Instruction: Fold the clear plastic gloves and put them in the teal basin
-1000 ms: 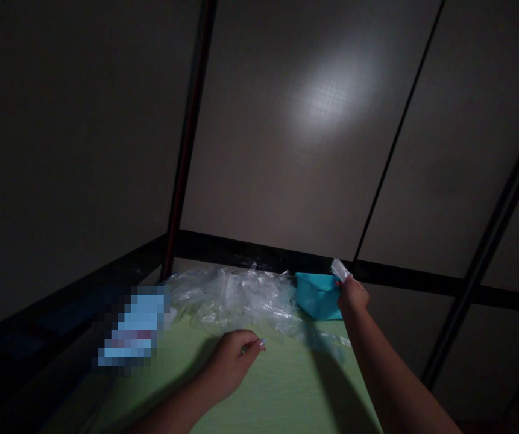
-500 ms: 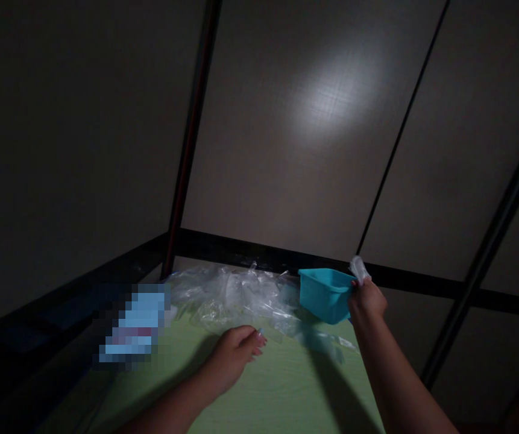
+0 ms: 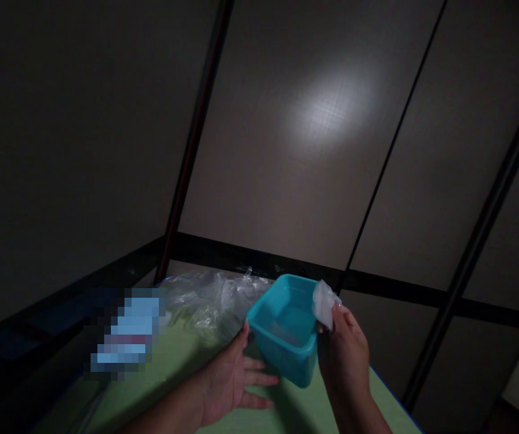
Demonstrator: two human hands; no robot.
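Observation:
A teal plastic bin (image 3: 284, 355), its mouth tipped toward me, is held above the green surface. My right hand (image 3: 346, 346) grips it at the right side, and a crumpled white cloth or tissue (image 3: 323, 302) is pinched in the same fingers over the rim. On the other side, my left hand (image 3: 229, 383) has its fingers spread, the thumb at the bin's left rim and the other fingers beside its wall. A faint translucent patch shows low inside the bin; I cannot make out what it is.
Crumpled clear plastic (image 3: 216, 298) lies along the back of the green tabletop (image 3: 182, 361). A blurred blue-and-white item (image 3: 128, 331) stands at the left. Dark-framed panels (image 3: 281, 169) rise behind, with a black rail (image 3: 241, 256) along their lower part.
The bin has come nearer and to the left in my right hand, tilting toward me. My left hand has opened from a loose curl, its thumb now at the bin's rim.

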